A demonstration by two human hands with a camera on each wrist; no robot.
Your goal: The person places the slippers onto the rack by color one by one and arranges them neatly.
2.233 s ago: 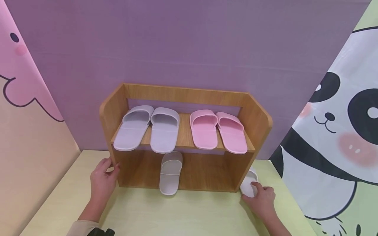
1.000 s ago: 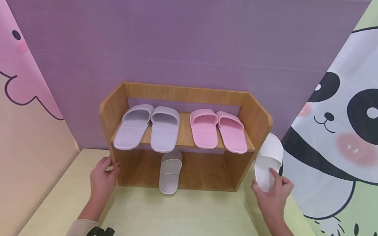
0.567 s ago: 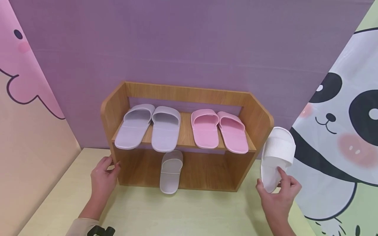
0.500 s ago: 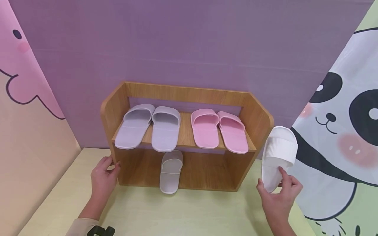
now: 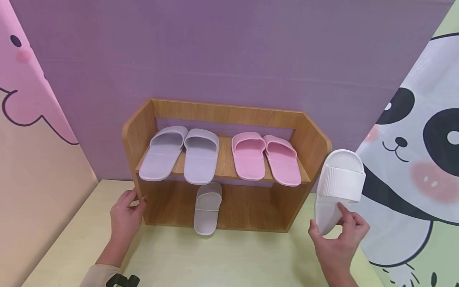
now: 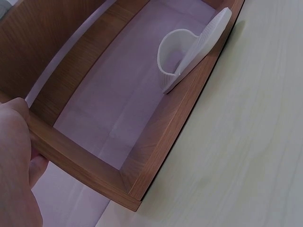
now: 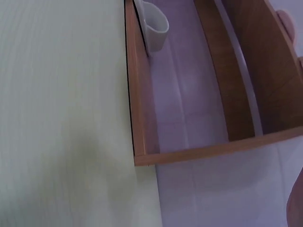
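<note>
My right hand [image 5: 338, 243] pinches a white slipper [image 5: 340, 183] by its heel end, thumb on one side and fingers on the sole's inner face. The slipper is raised, toe up, just right of the wooden shoe rack [image 5: 226, 111], and its ribbed strap faces me. My left hand [image 5: 125, 215] grips the front edge of the rack's left side panel, as the left wrist view also shows. On the lower shelf a single white slipper [image 5: 207, 209] lies left of centre, heel over the front edge. In the right wrist view only a sliver of my right hand [image 7: 296, 203] appears.
The upper shelf bears a lilac pair of slippers [image 5: 164, 153] on the left and a pink pair [image 5: 248, 156] on the right. Behind the rack rises a purple backdrop [image 5: 229, 52]. A panda-printed panel [image 5: 405, 167] stands close on the right of the pale table [image 5: 215, 259].
My right hand has picked up the white slipper from the table beside the rack, raised it and tipped its toe up, shifting slightly right. My left hand has stayed on the rack.
</note>
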